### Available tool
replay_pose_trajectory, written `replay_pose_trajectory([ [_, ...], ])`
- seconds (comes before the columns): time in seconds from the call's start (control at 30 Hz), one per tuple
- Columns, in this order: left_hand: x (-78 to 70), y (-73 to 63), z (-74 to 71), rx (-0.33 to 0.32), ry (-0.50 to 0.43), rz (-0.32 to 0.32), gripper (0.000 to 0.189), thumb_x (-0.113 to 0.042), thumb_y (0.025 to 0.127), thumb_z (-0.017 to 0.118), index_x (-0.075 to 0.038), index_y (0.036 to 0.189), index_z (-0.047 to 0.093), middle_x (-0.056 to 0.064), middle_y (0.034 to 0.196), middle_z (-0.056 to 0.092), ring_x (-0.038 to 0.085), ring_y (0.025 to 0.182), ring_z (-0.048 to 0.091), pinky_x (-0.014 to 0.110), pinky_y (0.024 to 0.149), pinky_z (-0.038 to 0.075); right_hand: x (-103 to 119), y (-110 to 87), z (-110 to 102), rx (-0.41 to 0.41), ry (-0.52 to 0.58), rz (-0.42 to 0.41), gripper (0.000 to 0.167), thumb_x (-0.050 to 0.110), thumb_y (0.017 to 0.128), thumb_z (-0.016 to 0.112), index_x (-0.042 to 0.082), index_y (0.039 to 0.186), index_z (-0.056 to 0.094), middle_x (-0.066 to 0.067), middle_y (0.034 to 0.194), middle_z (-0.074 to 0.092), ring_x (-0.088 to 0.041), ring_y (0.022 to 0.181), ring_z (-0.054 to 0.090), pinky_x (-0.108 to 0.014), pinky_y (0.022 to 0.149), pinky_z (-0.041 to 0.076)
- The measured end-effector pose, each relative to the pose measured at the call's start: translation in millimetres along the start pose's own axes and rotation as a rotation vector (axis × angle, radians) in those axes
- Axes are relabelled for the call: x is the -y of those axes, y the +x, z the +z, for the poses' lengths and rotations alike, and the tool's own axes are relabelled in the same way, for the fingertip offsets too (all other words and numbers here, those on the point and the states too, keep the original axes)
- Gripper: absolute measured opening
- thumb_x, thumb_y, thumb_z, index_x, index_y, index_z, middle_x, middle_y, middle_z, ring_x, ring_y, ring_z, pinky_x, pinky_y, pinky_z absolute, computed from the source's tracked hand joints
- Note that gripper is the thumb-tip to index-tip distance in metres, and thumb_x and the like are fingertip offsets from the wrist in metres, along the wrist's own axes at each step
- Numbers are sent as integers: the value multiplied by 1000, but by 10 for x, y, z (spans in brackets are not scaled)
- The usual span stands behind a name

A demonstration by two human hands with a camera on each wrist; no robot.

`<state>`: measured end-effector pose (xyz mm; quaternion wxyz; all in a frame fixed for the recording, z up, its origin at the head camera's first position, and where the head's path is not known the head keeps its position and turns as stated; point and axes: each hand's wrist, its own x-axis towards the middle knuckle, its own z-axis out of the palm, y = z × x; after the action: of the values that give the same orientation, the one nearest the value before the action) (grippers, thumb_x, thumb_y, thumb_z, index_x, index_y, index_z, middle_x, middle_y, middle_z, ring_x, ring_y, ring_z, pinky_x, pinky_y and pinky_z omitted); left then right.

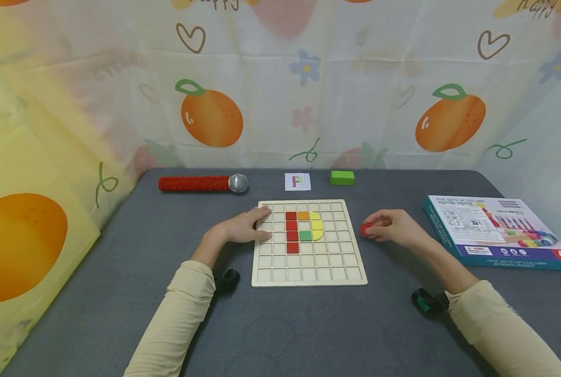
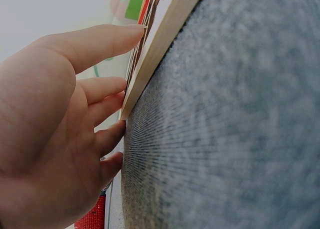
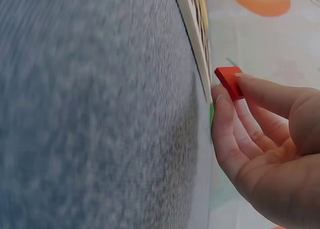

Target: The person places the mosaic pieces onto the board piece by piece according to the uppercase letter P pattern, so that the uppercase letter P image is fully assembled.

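A pale wooden grid board (image 1: 332,260) lies flat on the table. Red square tiles (image 1: 292,235) form a column on it, with an orange tile (image 1: 303,215), a green tile (image 1: 305,235) and yellow rounded tiles (image 1: 317,225) to their right. My left hand (image 1: 240,226) rests on the board's left edge, thumb and fingers spread; in the left wrist view its fingertips touch the rim. Just right of the board, my right hand (image 1: 393,228) pinches a red tile (image 3: 230,81) between thumb and fingers, above the table.
Behind the board lie a small printed pattern card (image 1: 298,181) and a green block (image 1: 342,178). A red glittery microphone (image 1: 200,184) is at the back left. A flat teal-sided box (image 1: 497,230) sits at the right. A printed curtain (image 1: 356,115) hangs behind the grey table (image 1: 309,330).
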<state>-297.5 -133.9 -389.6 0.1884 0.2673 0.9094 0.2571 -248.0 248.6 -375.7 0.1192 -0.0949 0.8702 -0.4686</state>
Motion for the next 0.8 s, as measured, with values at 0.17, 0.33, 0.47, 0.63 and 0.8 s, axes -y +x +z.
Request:
replay_pose_trajectory([
  [0.17,4,3,0,1,3,5,73,-27,92,60,1,149,25,19,154,20,35,142,9,47,112,14,43,32,74,13,24,11,32,13,91,66,-7,115,60,-14,98,67,-24,84,66,-35,74,55],
  [0.33,-1,-1,-3,-2,5,13,72,-27,93,60,2,149,25,20,154,21,36,142,10,47,112,14,99,59,145,32,63,26,31,11,91,66,-7,115,60,-15,98,68,-25,86,67,-35,73,55],
  [0.47,-8,-4,-7,-1,-2,13,73,-27,93,60,3,149,25,20,154,21,36,142,9,47,112,14,146,71,201,49,75,21,33,11,91,66,-8,117,58,-16,102,67,-25,88,67,-36,73,55],
  [0.63,-9,-7,-4,-1,-2,14,73,-26,92,61,3,149,25,20,154,21,34,142,10,46,112,14,197,98,278,65,86,33,35,15,89,68,-7,116,59,-15,104,67,-24,89,66,-36,76,55],
  [0.8,4,2,-3,-2,-3,11,72,-26,93,60,2,149,24,20,154,20,34,142,10,47,112,14,248,116,356,83,102,51,35,15,89,69,-5,116,60,-13,100,68,-23,87,64,-34,76,54],
])
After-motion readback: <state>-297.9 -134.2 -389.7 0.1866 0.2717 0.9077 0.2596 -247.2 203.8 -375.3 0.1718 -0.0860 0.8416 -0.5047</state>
